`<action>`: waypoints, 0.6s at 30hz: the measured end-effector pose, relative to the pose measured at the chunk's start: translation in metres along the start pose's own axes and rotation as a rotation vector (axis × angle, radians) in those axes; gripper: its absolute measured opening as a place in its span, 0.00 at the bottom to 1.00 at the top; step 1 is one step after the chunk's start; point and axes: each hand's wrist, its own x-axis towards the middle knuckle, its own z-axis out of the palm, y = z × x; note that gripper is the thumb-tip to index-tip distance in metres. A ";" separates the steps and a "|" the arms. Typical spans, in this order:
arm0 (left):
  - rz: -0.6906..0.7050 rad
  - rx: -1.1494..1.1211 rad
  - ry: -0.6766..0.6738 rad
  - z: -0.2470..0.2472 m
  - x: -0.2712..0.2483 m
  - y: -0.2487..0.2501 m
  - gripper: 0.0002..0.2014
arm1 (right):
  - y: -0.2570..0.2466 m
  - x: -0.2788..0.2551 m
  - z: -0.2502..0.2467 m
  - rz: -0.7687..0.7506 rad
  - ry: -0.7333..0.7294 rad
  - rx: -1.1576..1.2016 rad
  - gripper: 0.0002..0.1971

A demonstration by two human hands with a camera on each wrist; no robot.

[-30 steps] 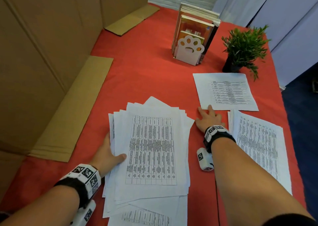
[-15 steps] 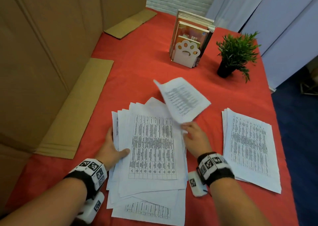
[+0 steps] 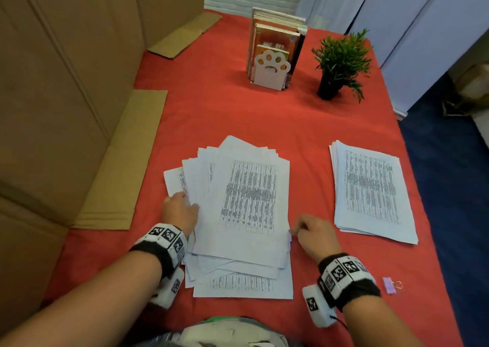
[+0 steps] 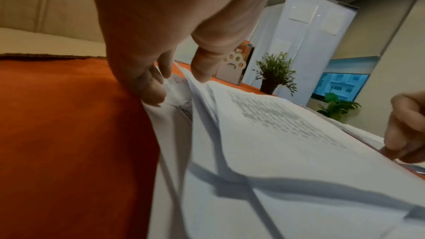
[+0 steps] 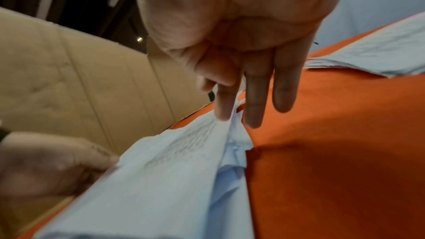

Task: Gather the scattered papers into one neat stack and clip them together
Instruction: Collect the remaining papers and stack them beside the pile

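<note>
Head view: big messy pile [image 3: 238,214] of papers sits mid-table on the red cloth [image 3: 264,114], sheets fanned at all angles. Left hand [image 3: 180,210] grips the pile's left edge, thumb on top and fingers under a few sheets. Right hand [image 3: 315,234] pinches the pile's right edge between forefinger and the finger beside it; wrist view shows that edge already crumpling. Second, tidier stack [image 3: 370,190] lies well apart to the right, not yet merged. Pink clip [image 3: 389,285] sits near the table's front right, just beside the right wrist, untouched.

Risks, as I judge them:
- Squeezing inward with sheets this skewed likely folds corners instead of aligning them.
- Lifting with only partial grips could drop the bottom sheets.
- Right forearm could knock the clip off the edge.
- Clipping before merging the right stack leaves the job half done.
</note>
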 end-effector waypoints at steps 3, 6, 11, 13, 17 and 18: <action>0.088 0.075 -0.068 0.005 -0.004 0.000 0.21 | 0.000 0.004 0.009 0.092 0.089 0.112 0.17; 0.181 0.107 -0.136 0.011 -0.014 0.002 0.26 | -0.002 0.008 0.019 0.125 0.005 0.101 0.16; 0.184 -0.078 -0.159 0.017 -0.024 -0.005 0.18 | -0.006 0.006 0.024 0.177 -0.003 0.188 0.18; 0.138 -0.164 -0.168 0.017 -0.027 -0.005 0.10 | -0.004 0.002 0.024 0.216 0.006 0.229 0.17; 0.290 -0.125 -0.143 0.018 -0.028 -0.007 0.09 | 0.002 0.000 0.029 0.237 0.017 0.230 0.12; 0.300 -0.111 -0.115 0.017 -0.027 -0.008 0.09 | 0.004 0.000 0.031 0.236 0.021 0.226 0.13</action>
